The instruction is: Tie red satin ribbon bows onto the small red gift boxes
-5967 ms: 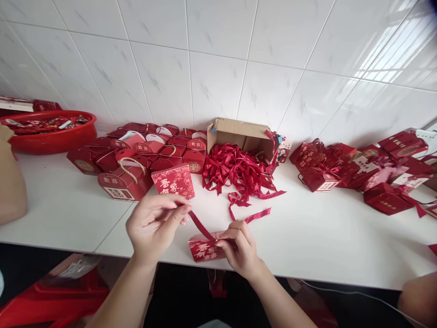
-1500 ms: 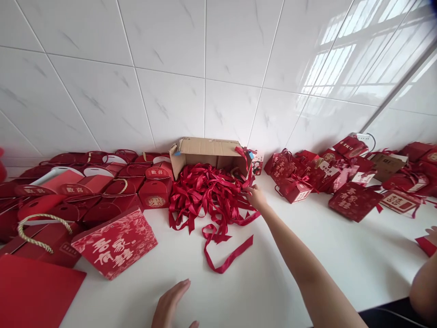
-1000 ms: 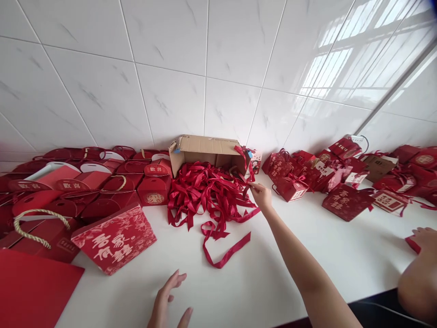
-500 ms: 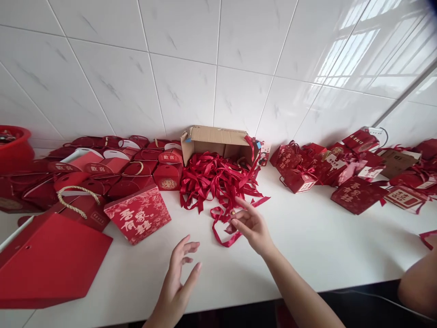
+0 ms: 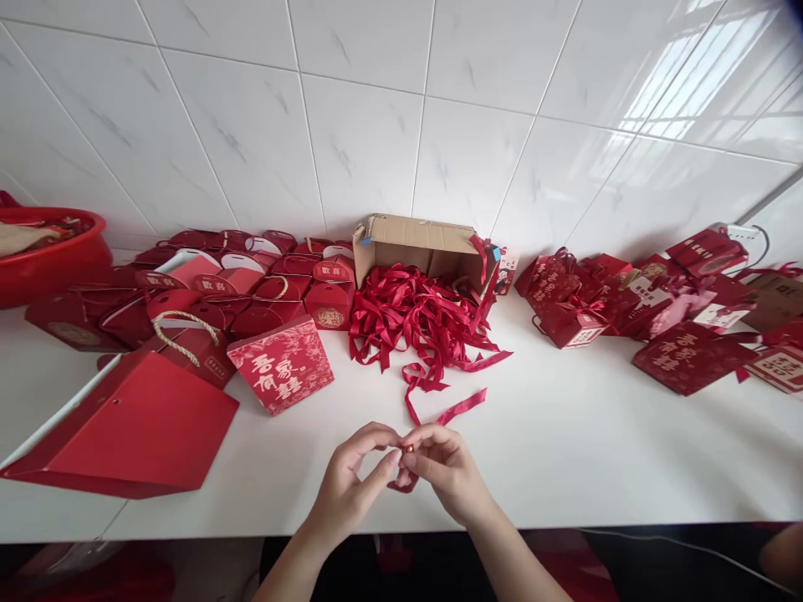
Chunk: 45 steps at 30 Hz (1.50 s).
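Half a second ago the right hand [image 5: 442, 468] hung open-fingered just in front of the ribbon heap [image 5: 427, 318] and the left hand [image 5: 351, 483] was spread apart from it. Now both have come back to the near table [image 5: 595, 451] edge and met, well in front of the cardboard box [image 5: 417, 242]. The view has also swung a little to the left, so the red basin [image 5: 53, 251] shows more fully.

Both hands are closed to a narrow pinch, thumb and forefinger tips touching each other's. Between them they hold one end of a single red ribbon [image 5: 461, 408]. A small gold speck [image 5: 409, 449] shows at the pinch point - too small to tell what it is. From the fingers the ribbon runs away toward the box, curls once just short of the heap and lies flat on the table. A short loop of it hangs below the hands.

The box lies on its side against the tiled wall, its open mouth facing the hands, and the heap spills out of that mouth onto the table.

Left of the box stands a crowd of red gift boxes [image 5: 251, 280]. In front of them are a patterned box [image 5: 282, 364] tilted on one edge and a bag with a rope handle [image 5: 185, 330]. Further left and nearer, a flat red bag [image 5: 138, 426] lies on the table. The basin sits far left of the box, by the wall.

Right of the box lies another group of red boxes [image 5: 595, 301] - several of them with ribbon bows.
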{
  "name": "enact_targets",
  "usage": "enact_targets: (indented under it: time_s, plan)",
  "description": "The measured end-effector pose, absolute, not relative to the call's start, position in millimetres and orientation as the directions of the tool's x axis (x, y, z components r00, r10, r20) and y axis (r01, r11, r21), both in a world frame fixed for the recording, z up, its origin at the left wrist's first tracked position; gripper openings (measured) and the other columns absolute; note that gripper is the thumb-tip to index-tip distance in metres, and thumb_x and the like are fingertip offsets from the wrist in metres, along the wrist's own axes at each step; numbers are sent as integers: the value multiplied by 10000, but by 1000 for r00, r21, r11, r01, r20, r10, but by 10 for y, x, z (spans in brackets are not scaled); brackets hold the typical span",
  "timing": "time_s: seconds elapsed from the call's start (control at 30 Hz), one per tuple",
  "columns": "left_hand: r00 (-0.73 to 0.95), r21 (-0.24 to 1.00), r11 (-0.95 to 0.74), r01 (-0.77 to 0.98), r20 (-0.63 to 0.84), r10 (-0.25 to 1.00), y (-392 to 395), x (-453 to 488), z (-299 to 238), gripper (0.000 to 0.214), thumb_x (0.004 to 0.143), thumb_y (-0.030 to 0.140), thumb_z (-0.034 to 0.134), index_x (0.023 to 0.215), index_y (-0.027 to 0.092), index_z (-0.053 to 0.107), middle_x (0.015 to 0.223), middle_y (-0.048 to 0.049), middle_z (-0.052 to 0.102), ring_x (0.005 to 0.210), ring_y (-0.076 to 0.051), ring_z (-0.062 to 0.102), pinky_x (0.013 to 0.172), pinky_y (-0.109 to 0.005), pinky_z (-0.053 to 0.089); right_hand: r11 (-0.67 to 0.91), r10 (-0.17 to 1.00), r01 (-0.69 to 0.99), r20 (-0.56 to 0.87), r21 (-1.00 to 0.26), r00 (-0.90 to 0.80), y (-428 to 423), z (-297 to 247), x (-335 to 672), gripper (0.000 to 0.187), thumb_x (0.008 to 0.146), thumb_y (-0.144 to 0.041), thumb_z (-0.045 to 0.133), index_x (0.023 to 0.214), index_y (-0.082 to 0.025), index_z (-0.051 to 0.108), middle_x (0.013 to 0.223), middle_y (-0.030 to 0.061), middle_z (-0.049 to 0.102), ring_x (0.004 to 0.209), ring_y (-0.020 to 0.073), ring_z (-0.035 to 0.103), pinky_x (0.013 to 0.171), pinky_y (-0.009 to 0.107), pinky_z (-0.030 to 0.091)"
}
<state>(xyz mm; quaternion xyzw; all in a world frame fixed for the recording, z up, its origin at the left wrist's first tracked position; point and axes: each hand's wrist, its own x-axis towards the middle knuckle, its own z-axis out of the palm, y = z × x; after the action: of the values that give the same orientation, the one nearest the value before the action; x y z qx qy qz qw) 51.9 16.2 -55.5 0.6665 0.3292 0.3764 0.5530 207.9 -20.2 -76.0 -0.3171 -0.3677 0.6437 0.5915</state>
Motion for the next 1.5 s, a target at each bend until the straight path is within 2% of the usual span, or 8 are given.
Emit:
enact_targets:
  time_s: [0.57,0.7,0.77,0.87,1.0,1.13,1.3,1.5]
  plan:
    - [640,992,-99,83,23,768,39,62,-453,219,874,344,612,734,198,697,782,-28,514,750,-168,556,757,-313,497,-460,840,-653,-56,-602,-540,-286,-989,1722,239,610,-318,888,663,-148,729,572,33,712,413,128,647,385,187,527]
    - [143,844,-392,365,366,920,356,-175,-435,205,838,322,641,1014,218,650,1039,-89,574,1001,-242,561,892,-375,481,-340,909,-715,-18,-611,-417,-325,-987,1673,152,663,-261,865,704,-189,738,607,2,691,455,96,647,413,149,518]
    - [-233,795,-352,494,511,827,617,-304,-427,582,762,328,721,1289,211,505,1301,-152,456,1213,-305,459,965,-426,450,-270,925,-739,47,-617,-377,-350,-958,1686,102,685,-221,848,722,-223,753,659,-2,674,503,89,648,387,122,478]
    - [-366,867,-298,400,449,815,1026,-451,-406,922,679,311,789,1444,177,292,1416,-199,379,1326,-321,387,1067,-459,379,-166,946,-748,111,-643,-306,-383,-908,1718,115,692,-187,832,745,-267,768,711,-1,620,568,96,626,343,110,411]
    - [-272,940,-293,174,332,903,1331,-456,-378,863,742,348,711,1449,159,254,1110,-132,645,1034,-242,642,924,-408,509,-22,958,-650,170,-760,-231,-391,-848,1790,106,721,-216,816,760,-307,780,694,-6,567,561,92,558,403,172,435]
    - [-171,948,-302,102,315,933,1155,-192,-398,714,791,383,659,1402,191,344,904,-49,696,764,-174,684,727,-305,561,223,969,-394,248,-891,-12,-320,-775,1921,84,754,-242,793,768,-324,788,698,-3,536,635,114,546,581,261,504]
    - [58,947,-303,109,298,953,629,257,-486,207,826,341,655,947,174,676,918,-64,701,845,-186,675,764,-266,537,375,899,3,364,-927,245,-183,-690,2089,22,760,-317,784,758,-337,790,1088,65,629,1040,238,592,953,448,456]
    - [243,963,-268,37,251,937,318,520,-527,175,886,333,595,889,175,668,1107,-95,680,1038,-218,648,882,-293,511,354,914,-17,342,-935,217,-175,-655,2127,34,766,-328,774,793,-316,790,1375,59,539,1126,272,598,976,475,472]
